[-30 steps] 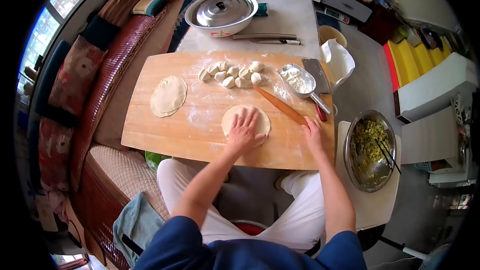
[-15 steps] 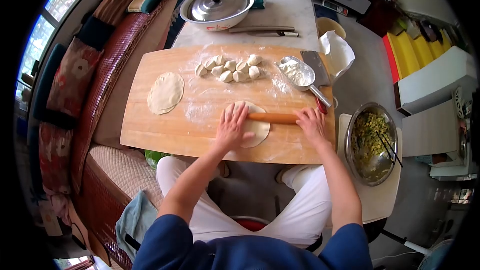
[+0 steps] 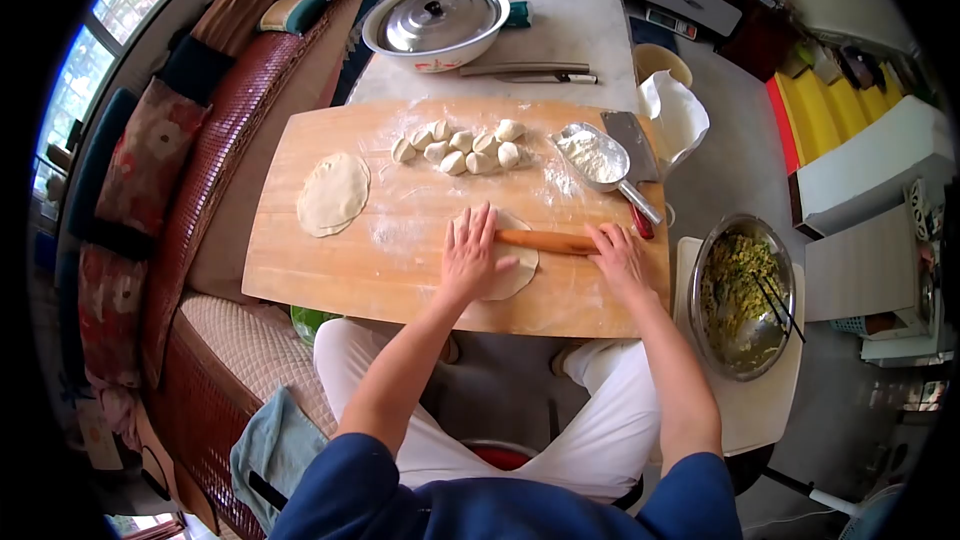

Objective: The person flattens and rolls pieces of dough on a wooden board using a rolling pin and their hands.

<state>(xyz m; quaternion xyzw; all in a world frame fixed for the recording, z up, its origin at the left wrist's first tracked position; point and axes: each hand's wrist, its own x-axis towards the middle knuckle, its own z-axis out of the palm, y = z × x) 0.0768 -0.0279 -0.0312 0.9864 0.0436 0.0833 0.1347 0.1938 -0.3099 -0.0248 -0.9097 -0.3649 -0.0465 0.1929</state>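
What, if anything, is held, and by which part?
The tapered brown wooden rolling pin, by its ends: right hand over the right end, left hand over the left. Whether fingers curl round it is hidden.

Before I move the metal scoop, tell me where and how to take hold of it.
Grip the metal scoop by its handle, coming from the near right, where the handle points. It slants away from the open bowl, which is loaded with flour, so keeping it level should avoid spills. Watch the cleaver close alongside.
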